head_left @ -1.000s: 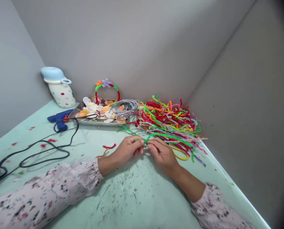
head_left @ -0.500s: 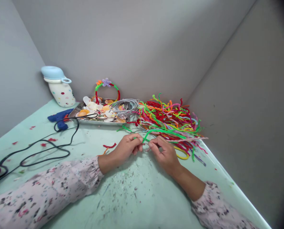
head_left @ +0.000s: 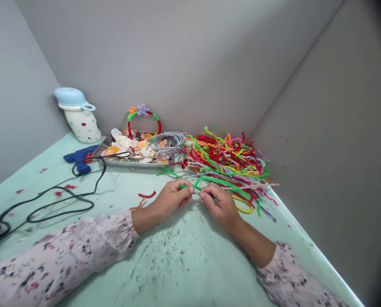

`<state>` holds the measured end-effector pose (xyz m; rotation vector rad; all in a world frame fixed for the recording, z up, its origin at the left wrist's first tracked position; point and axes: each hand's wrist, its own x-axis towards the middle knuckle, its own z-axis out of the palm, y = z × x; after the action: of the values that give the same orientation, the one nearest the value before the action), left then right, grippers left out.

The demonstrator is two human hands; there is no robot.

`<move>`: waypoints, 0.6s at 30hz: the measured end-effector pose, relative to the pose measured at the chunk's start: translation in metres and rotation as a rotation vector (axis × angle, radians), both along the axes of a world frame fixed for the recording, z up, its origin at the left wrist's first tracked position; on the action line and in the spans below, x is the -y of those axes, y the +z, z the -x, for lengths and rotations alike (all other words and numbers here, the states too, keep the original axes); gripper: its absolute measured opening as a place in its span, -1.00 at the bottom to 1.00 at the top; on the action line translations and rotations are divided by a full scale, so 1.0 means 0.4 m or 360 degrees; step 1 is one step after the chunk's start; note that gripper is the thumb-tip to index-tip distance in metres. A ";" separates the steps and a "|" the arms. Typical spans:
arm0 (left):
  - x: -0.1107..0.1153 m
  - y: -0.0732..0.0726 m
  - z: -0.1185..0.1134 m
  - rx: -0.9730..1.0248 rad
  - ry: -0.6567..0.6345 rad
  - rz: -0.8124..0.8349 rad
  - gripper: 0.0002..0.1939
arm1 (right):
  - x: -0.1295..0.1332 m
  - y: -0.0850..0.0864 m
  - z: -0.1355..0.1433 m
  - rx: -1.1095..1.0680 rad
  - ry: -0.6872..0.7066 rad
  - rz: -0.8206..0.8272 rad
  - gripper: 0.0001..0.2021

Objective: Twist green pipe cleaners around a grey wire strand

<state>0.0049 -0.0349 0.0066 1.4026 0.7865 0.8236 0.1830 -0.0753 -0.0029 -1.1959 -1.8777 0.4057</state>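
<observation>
Spanning the foreground, table; on it, pile of pipe cleaners; in front, R hand, fingertips bunched, can't tell if gripping; L hand, thumb & finger pinching green pipe cleaner, which arches beyond R fingers; vs. a moment ago, its free length hangs lower; prob. shaping under way, unfinished.

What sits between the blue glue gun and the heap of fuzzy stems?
In the head view, the metal tray of shells, with black cord across its left end and a grey wire coil at its right end.
</observation>
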 end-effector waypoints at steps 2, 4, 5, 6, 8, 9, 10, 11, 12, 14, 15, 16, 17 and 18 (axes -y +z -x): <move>-0.001 -0.002 0.000 0.0014 -0.0006 0.0014 -0.81 | 0.000 -0.004 -0.001 0.0009 -0.0006 0.0020 -0.81; -0.003 -0.005 0.000 0.0026 -0.0014 0.0019 -0.81 | -0.001 -0.006 -0.003 0.0024 -0.0015 0.0019 -0.80; -0.003 -0.006 0.001 0.0025 -0.0020 0.0017 -0.81 | -0.002 -0.007 -0.004 0.0035 -0.0017 0.0020 -0.80; -0.004 -0.008 0.001 0.0024 -0.0024 0.0012 -0.81 | -0.002 -0.007 -0.005 0.0048 -0.0014 0.0025 -0.79; -0.004 -0.010 0.001 0.0025 -0.0030 -0.0001 -0.80 | -0.003 -0.006 -0.005 0.0052 -0.0021 0.0022 -0.79; -0.004 -0.010 0.001 0.0028 -0.0032 -0.0009 -0.80 | -0.003 -0.005 -0.005 0.0039 -0.0026 0.0023 -0.79; -0.004 -0.010 0.001 0.0034 -0.0032 -0.0018 -0.79 | -0.003 -0.004 -0.004 0.0019 -0.0029 0.0028 -0.79; -0.003 -0.011 0.001 0.0038 -0.0035 -0.0025 -0.78 | -0.003 -0.002 -0.004 -0.0004 -0.0030 0.0027 -0.80; -0.003 -0.010 0.001 0.0038 -0.0037 -0.0031 -0.78 | -0.002 -0.001 -0.003 -0.0023 -0.0028 0.0028 -0.81; -0.003 -0.009 0.001 0.0033 -0.0042 -0.0040 -0.76 | -0.001 0.003 -0.001 -0.0053 -0.0003 0.0051 -0.82; -0.003 -0.008 0.001 0.0032 -0.0046 -0.0042 -0.76 | -0.001 0.004 -0.001 -0.0062 0.0007 0.0062 -0.81; -0.002 -0.007 0.001 0.0032 -0.0048 -0.0040 -0.76 | -0.001 0.005 0.000 -0.0066 0.0014 0.0065 -0.81; -0.002 -0.006 0.001 0.0035 -0.0048 -0.0035 -0.77 | -0.001 0.006 0.000 -0.0066 0.0020 0.0068 -0.81; -0.002 -0.006 0.001 0.0040 -0.0044 -0.0030 -0.79 | -0.001 0.006 0.000 -0.0066 0.0018 0.0069 -0.81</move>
<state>0.0047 -0.0341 0.0043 1.4140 0.7405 0.8278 0.1829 -0.0748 -0.0003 -1.1970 -1.8494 0.4763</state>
